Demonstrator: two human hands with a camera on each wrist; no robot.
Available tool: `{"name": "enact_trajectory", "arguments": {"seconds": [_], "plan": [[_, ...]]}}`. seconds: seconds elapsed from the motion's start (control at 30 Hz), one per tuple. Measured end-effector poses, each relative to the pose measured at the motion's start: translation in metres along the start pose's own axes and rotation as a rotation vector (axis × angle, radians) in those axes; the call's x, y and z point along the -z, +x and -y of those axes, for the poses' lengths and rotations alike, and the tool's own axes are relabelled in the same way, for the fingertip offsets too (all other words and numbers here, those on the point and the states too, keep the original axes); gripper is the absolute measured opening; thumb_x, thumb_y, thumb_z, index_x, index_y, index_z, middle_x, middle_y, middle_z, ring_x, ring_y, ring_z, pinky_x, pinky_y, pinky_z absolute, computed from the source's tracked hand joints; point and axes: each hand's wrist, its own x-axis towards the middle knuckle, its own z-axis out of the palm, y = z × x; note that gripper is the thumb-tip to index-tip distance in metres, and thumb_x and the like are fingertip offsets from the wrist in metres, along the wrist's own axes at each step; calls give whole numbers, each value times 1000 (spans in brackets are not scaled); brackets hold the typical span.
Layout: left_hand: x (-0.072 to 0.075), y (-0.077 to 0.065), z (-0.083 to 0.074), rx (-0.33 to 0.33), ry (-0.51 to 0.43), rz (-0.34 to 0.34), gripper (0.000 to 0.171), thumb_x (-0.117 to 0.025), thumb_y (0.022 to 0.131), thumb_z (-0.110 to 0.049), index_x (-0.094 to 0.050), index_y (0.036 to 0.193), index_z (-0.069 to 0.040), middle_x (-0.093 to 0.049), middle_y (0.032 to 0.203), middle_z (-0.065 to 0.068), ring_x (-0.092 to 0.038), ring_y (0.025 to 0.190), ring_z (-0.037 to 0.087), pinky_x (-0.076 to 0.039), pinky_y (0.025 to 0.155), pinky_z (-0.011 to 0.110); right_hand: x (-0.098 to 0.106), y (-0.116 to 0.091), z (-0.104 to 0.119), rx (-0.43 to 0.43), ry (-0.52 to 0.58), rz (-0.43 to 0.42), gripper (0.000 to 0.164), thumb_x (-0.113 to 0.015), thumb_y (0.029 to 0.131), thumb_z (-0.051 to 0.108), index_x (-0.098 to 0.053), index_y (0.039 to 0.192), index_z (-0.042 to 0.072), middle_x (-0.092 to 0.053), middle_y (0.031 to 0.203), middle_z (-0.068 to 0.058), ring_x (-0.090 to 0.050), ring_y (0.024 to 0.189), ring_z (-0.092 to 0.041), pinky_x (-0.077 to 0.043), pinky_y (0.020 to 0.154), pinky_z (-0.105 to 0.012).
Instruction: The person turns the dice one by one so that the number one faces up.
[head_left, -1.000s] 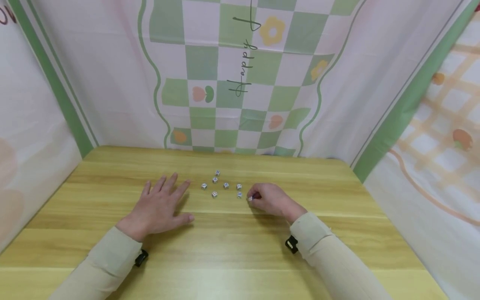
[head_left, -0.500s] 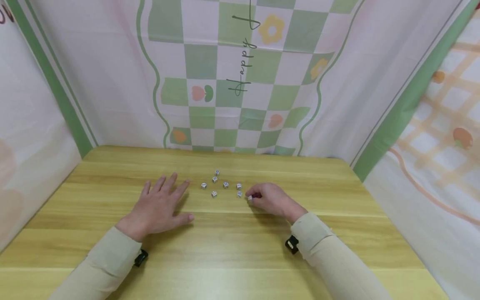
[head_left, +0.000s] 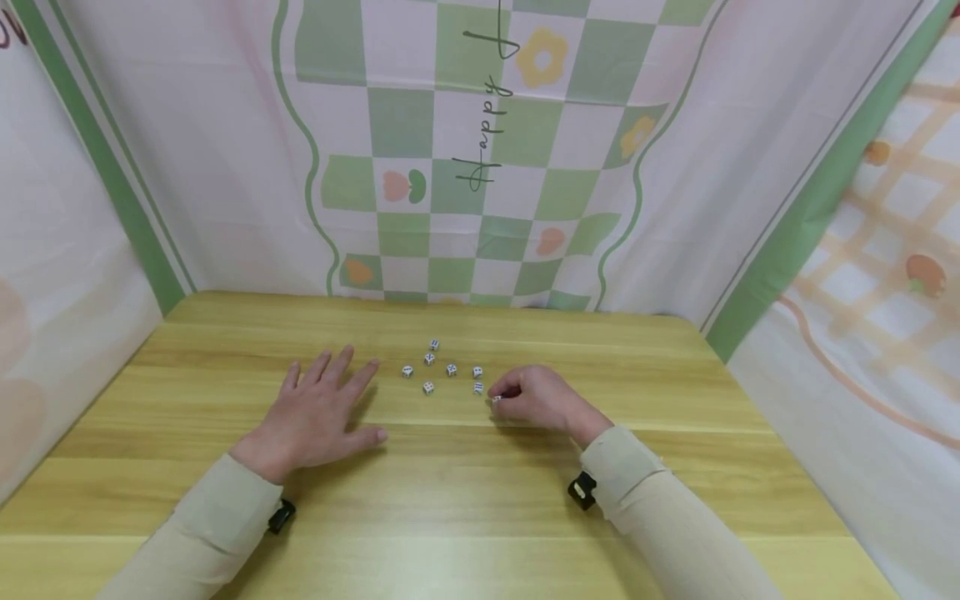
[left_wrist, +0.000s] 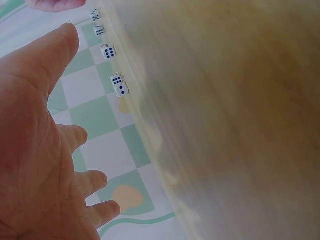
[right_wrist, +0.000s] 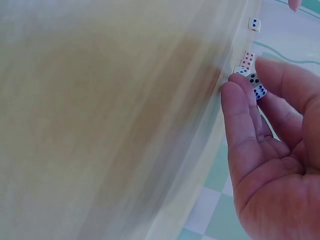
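Several small white dice are spread over the middle of the wooden table; one die (head_left: 428,388) is the nearest to the person on the left side of the group. My right hand (head_left: 540,400) pinches a white die (head_left: 497,399) between thumb and fingers, low over the wood. Just left of those fingertips sits a die with blue dots (head_left: 478,388), and another die (head_left: 477,372) lies behind it. In the right wrist view the pinched die (right_wrist: 253,79) is partly covered by a finger. My left hand (head_left: 311,417) lies palm down with fingers spread, left of the dice, holding nothing.
The wooden table (head_left: 450,517) runs back to a hanging cloth (head_left: 465,125) with green and white checks. More cloth (head_left: 67,275) hangs on the left, and a plaid-printed cloth (head_left: 892,225) on the right.
My right hand has shifted slightly to the left with the pinched die, nearer the other dice. The left hand and the loose dice have stayed in place.
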Motion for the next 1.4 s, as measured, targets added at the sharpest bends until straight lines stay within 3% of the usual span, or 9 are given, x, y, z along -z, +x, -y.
{"name": "enact_trajectory", "arguments": {"seconds": [0.43,0.77,1.17,1.4], "plan": [[-1,-1,0,6,9,6,94,-61,92,-71,-34,164,-17,-24,168,27,-27,150,56,-19,114,79,-1,0,2,8,22,26,30,-75,94,14,-75,123,7,-75,108,1,-66,100,-12,-55,92,-36],[-1,-2,0,10,0,5,94,-62,92,-70,-32,164,-17,-24,169,26,-26,151,55,-19,115,79,0,-2,4,17,0,28,19,-74,95,14,-78,113,13,-73,105,4,-63,96,-12,-54,89,-36],[-1,-3,-1,9,-7,7,93,-62,93,-69,-33,164,-17,-24,168,26,-26,151,56,-19,115,79,0,-3,4,19,6,32,16,-75,92,11,-76,108,13,-71,101,4,-61,95,-14,-52,87,-35],[-1,-4,0,11,-9,9,93,-62,93,-69,-33,164,-16,-24,169,26,-25,151,55,-19,115,78,0,-3,5,8,18,31,23,-74,94,13,-75,117,12,-72,109,2,-62,100,-14,-54,93,-38]]}}
